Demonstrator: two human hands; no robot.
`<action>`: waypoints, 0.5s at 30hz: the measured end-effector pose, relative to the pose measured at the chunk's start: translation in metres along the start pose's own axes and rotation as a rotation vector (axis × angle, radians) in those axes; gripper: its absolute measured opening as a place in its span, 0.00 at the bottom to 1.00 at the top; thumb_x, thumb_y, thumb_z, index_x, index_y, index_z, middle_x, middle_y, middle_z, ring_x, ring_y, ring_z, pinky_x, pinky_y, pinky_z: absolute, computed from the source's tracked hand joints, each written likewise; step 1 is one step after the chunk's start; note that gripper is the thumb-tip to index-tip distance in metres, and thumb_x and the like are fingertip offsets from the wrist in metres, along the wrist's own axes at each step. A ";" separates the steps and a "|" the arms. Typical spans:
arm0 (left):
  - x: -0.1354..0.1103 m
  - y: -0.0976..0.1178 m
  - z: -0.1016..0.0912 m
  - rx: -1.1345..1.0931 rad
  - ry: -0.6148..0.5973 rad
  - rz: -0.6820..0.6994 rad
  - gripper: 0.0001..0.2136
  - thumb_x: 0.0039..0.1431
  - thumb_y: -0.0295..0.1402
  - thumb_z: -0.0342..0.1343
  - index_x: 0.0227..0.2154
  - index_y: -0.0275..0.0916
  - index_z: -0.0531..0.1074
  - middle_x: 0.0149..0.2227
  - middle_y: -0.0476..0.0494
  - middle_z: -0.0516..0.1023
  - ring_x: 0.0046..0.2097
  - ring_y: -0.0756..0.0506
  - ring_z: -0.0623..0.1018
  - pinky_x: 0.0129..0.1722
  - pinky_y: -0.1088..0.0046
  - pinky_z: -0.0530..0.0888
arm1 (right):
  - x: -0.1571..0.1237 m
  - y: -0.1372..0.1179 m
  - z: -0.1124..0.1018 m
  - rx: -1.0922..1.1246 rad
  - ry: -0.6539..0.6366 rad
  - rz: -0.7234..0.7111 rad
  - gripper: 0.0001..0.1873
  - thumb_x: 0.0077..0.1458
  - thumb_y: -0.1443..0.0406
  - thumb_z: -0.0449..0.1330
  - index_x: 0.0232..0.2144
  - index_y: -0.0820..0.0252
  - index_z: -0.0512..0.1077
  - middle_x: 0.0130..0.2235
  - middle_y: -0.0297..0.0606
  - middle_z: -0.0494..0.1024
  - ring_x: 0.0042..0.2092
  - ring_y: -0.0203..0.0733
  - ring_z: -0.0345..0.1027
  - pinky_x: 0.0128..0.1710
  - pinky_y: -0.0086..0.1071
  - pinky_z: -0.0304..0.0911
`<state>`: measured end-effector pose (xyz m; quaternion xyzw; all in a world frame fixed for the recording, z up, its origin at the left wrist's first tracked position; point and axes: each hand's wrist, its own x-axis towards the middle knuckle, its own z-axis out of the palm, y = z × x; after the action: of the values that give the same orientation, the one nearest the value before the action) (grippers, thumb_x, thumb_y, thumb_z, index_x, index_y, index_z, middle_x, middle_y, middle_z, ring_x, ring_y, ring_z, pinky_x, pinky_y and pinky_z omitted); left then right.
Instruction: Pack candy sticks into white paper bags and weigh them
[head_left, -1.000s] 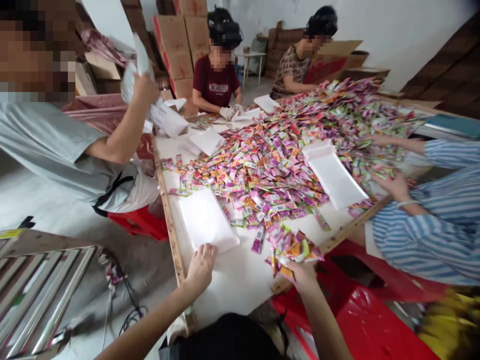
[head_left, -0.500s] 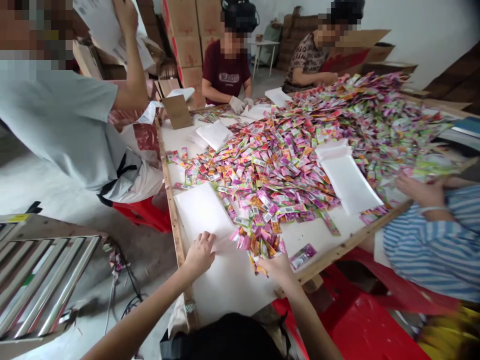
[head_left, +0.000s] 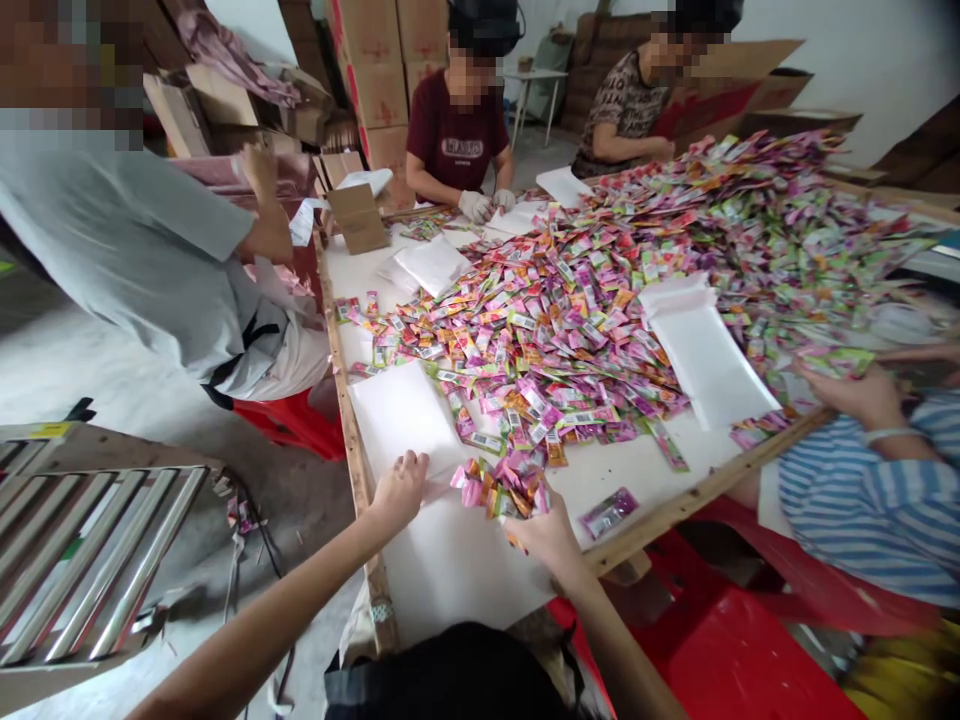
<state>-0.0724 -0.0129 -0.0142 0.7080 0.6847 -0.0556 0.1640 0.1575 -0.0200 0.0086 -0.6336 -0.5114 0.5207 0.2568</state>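
Note:
My left hand is closed with bent fingers on the near edge of a white plastic bag, which lies on a flat stack at the table's left corner. In my right hand is a bunch of small snack packets, pink, orange and green, held just right of the bag's mouth. Beyond both hands spreads a large heap of the same kind of packets. One purple packet lies alone near the table's front edge.
A wooden rim edges the table. More white bags lie on the heap's right side. A co-worker in a striped sleeve handles packets at right; other people work across and at left. A roller conveyor stands lower left.
My right hand has moved slightly left with the packets, closer to the bag's mouth. My left hand stays on the bag edge. The person at left has lowered an arm and the white sheets.

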 end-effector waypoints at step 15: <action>0.016 -0.004 0.023 -0.553 -0.054 -0.091 0.04 0.48 0.24 0.51 0.27 0.37 0.69 0.24 0.48 0.74 0.27 0.48 0.75 0.28 0.76 0.70 | 0.007 0.004 0.038 -0.550 0.180 -0.799 0.16 0.48 0.66 0.58 0.42 0.60 0.68 0.35 0.41 0.76 0.38 0.46 0.69 0.40 0.39 0.60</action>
<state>-0.0716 -0.0051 -0.0416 0.6033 0.7002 0.1071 0.3665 0.1231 -0.0226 -0.0100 -0.4746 -0.8088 0.1704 0.3027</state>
